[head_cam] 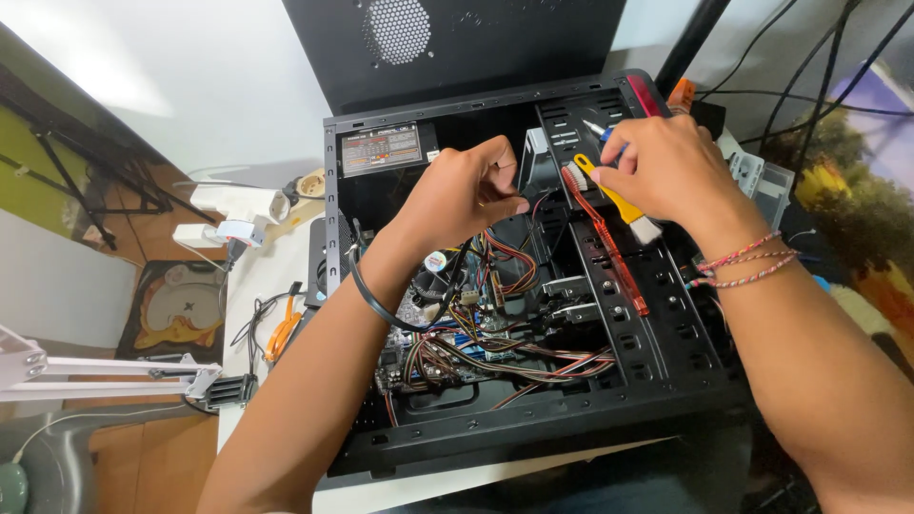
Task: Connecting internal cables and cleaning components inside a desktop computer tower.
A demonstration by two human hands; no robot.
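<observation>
Black computer case (pixel 533 419); two hands: left (pixel 466 190), right (pixel 657 167) gripping one yellow-handled screwdriver (pixel 609 195).

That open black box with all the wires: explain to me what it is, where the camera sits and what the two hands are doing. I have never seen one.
The one picture comes from a camera worn on the person's head, looking down at their own hands. The box is a desktop computer case lying on its side on a white table with its side panel off. Inside are the motherboard, bundles of coloured cables and the power supply at the top left. The left hand reaches into the case and pinches something small, too small to identify. The right hand holds a yellow-handled tool over the drive cage. A red strip lies along the cage.
</observation>
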